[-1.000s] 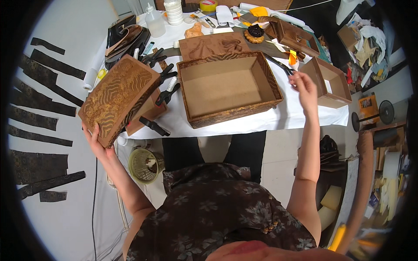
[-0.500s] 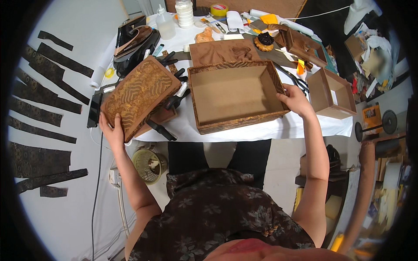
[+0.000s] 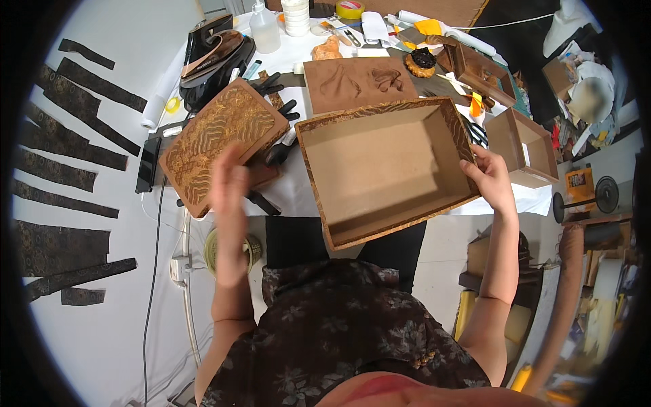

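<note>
An open box (image 3: 383, 166) with a tan inside and a brown-gold patterned fabric rim is tipped, its near left corner beyond the table's front edge. My right hand (image 3: 491, 178) grips its right wall, thumb on the inner side and fingers outside. My left hand (image 3: 230, 186) is in the air over the near right edge of a patterned brown-gold panel (image 3: 213, 132) with a plain brown border. It is smeared by motion, so its fingers cannot be read. Black clamps (image 3: 278, 153) lie between the panel and the box, partly hidden.
Behind the box lies a brown fabric-covered board (image 3: 359, 85). An iron (image 3: 210, 61) stands back left, near a squeeze bottle (image 3: 264, 30). A small open box (image 3: 522, 146) and a round pincushion-like thing (image 3: 420, 62) are at the right. Dark fabric strips (image 3: 88, 122) hang on the left.
My left hand has let go of the patterned panel and moved right. My right hand has drawn the box nearer and to the right, tilting it.
</note>
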The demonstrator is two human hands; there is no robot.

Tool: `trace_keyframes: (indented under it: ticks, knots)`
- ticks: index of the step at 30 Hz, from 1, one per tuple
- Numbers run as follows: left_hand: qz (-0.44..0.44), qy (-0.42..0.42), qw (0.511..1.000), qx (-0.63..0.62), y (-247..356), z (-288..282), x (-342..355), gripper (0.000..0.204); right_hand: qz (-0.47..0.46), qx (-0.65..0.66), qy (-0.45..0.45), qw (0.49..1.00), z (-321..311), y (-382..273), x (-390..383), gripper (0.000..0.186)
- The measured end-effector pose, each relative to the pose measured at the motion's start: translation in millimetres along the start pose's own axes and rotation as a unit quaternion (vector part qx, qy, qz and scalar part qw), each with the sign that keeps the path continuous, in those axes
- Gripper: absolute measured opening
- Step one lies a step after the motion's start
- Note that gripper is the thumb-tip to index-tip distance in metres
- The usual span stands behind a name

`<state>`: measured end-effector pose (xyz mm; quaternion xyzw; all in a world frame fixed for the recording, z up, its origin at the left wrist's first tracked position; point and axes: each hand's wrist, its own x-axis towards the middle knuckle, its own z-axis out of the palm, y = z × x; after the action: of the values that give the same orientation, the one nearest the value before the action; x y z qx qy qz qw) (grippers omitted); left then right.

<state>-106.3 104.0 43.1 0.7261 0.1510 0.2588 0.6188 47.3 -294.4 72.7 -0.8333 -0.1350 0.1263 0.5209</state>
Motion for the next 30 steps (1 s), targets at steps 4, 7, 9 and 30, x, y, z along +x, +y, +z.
trace_keyframes:
  ticks: [4, 7, 9, 30]
  knots:
    - [-0.172, -0.176, 0.944, -0.218, -17.0, 35.9, -28.9, 0.069, 0.038, 0.041, -0.014, 0.998, 11.1, 10.4, -10.5, 0.032]
    - [-0.150, -0.199, 0.948, -0.199, -31.3, 46.6, -37.0, 0.079, 0.025, 0.024, 0.009, 0.999, 23.1, 5.3, -25.6, 0.034]
    - [-0.162, -0.216, 0.944, -0.191, -33.4, 46.9, -38.1, 0.083, 0.009, 0.041, 0.031, 0.999, 30.2, 5.0, -31.1, 0.033]
    - [0.085, 0.030, 0.974, 0.210, -49.7, 67.8, 325.2, 0.094, 0.059, 0.029, 0.056, 0.996, 37.2, 26.4, 15.2, 0.036]
